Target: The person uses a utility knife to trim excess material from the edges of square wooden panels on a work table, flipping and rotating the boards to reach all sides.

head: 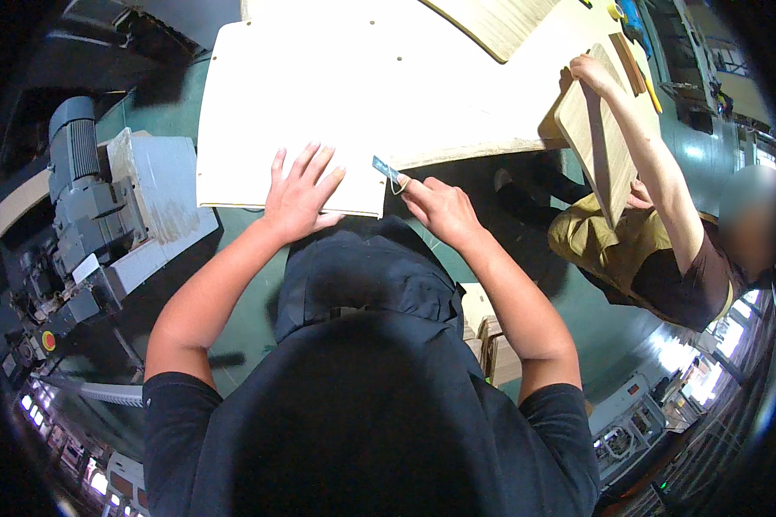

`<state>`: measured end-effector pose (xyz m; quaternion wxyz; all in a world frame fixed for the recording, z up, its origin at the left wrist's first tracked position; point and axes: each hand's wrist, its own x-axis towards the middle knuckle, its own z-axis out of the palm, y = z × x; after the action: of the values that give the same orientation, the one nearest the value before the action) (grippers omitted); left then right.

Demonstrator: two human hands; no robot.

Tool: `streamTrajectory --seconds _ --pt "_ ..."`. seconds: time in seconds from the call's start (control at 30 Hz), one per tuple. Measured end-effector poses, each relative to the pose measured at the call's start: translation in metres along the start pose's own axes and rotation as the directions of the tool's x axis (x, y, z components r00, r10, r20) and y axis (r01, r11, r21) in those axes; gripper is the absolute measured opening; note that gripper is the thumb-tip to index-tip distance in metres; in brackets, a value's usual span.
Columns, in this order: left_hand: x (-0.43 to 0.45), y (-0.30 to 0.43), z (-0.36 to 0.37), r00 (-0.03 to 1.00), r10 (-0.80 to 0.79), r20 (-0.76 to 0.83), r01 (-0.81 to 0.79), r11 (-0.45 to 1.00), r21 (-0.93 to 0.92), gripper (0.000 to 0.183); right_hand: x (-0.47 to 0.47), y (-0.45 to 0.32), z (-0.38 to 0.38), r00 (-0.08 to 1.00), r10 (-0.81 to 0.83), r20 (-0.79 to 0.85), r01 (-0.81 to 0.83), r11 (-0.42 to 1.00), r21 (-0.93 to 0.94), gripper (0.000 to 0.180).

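A large white panel (291, 116) with several small dark holes lies before me, its near edge at my waist. My left hand (301, 194) presses flat on its near part, fingers spread, the thumb by the edge. Just off the panel's near right corner, my right hand (446, 210) grips a flat metal blade tool (385, 169) that points up and left. A thin pale strip (398, 189) curls in a loop beside the blade and my fingertips. Most of the tool's grip end is hidden in my fingers.
To the right, a co-worker (646, 258) holds a wood-grain board (595, 136) tilted at the worktable's edge (465, 154). Another wood-grain board (498, 26) lies at the back. A motor-driven machine (81, 168) stands left. Wooden boards (501, 355) are stacked low behind my right arm.
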<state>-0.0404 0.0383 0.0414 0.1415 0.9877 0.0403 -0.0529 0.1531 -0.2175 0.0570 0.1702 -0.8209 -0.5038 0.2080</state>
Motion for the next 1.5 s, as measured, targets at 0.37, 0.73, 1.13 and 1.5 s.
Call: streamTrajectory --seconds 0.37,0.73,1.13,1.5 --pt "0.002 0.002 -0.003 1.000 -0.007 0.004 0.007 1.000 0.018 0.090 0.028 -0.002 0.012 0.988 0.067 -0.137 -0.056 0.995 0.088 0.034" --pt "0.001 0.001 -0.002 1.000 -0.001 -0.008 0.001 1.000 0.009 0.089 -0.001 -0.007 0.006 0.989 0.077 -0.124 -0.074 0.997 0.028 0.034" --pt "0.000 -0.001 0.001 1.000 0.007 -0.007 -0.008 0.999 -0.042 0.085 0.084 0.015 -0.021 0.989 0.098 -0.115 -0.101 0.995 -0.024 0.030" --pt "-0.001 -0.002 -0.003 1.000 0.006 0.029 -0.006 1.000 0.021 0.090 0.073 0.007 -0.008 0.978 0.120 -0.171 -0.132 0.989 -0.060 0.033"
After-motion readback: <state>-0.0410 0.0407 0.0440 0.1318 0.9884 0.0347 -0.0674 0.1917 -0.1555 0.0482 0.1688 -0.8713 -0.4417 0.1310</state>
